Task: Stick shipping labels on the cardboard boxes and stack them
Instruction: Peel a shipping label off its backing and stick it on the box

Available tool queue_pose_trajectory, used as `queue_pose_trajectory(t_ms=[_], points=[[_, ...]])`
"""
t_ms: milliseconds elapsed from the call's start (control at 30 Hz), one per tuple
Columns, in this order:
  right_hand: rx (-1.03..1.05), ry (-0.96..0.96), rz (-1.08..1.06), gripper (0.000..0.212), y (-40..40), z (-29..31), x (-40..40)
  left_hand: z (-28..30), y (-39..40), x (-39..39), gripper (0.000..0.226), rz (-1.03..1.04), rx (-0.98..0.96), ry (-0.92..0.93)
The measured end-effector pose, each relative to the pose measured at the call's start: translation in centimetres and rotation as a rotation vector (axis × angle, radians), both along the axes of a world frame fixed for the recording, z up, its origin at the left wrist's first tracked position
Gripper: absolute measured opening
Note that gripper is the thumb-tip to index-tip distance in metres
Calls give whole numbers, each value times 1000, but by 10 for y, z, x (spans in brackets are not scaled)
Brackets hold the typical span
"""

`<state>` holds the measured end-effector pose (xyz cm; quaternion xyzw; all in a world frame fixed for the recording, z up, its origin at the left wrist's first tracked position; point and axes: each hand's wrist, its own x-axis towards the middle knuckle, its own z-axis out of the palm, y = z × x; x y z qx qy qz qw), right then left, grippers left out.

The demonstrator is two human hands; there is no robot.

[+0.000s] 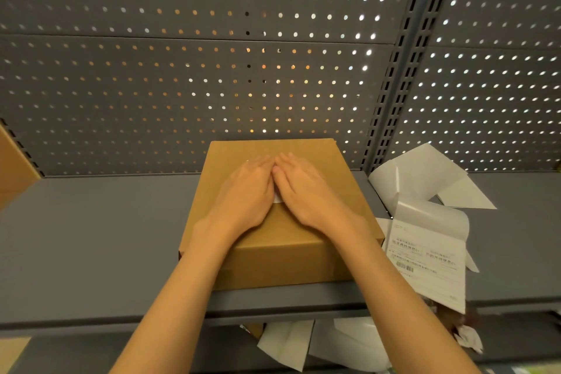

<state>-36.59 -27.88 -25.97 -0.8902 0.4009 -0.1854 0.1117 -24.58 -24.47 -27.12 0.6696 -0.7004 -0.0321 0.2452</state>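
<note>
A flat brown cardboard box lies on a grey metal shelf, its near edge at the shelf's front lip. My left hand and my right hand both rest flat on the box's top, side by side, fingertips touching. Under them lies a white shipping label; only a small sliver shows between the palms. Neither hand holds anything.
A strip of white printed labels and backing paper lies on the shelf right of the box and hangs over the edge. More loose white paper sits on the level below. Another brown box stands at far left. A grey pegboard backs the shelf.
</note>
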Motion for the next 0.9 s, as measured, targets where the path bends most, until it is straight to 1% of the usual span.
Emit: queue_pose_trajectory(t_ms=[67,133,267,400,600,667,733,767,833,900], points=[[1,105,-5,44,1,-3,-1,2,3,1,43,8,82,-38],[24,153,-9,46,1,-3,-3,3,6,1,44,27,112,-98],[73,158,-55,48,-2,-3,-6,3,8,5,45,72,102,-150],[101,164,-148,52,-7,-6,-14,-1,8,14,46,138,142,-145],[70,183,-199,51,-9,-7,-27,3,16,21,48,208,221,-166],[47,147,-212,46,-13,-7,-31,4,18,24,48,239,229,-181],[30,63,-221,36,-15,-5,-33,5,19,24,44,265,190,-193],[37,17,-207,35,-12,-2,-33,6,20,23,43,263,165,-188],[94,-10,-147,41,-1,6,-29,9,22,13,47,208,130,-150],[99,19,-64,46,13,11,-21,12,26,1,48,104,107,-125]])
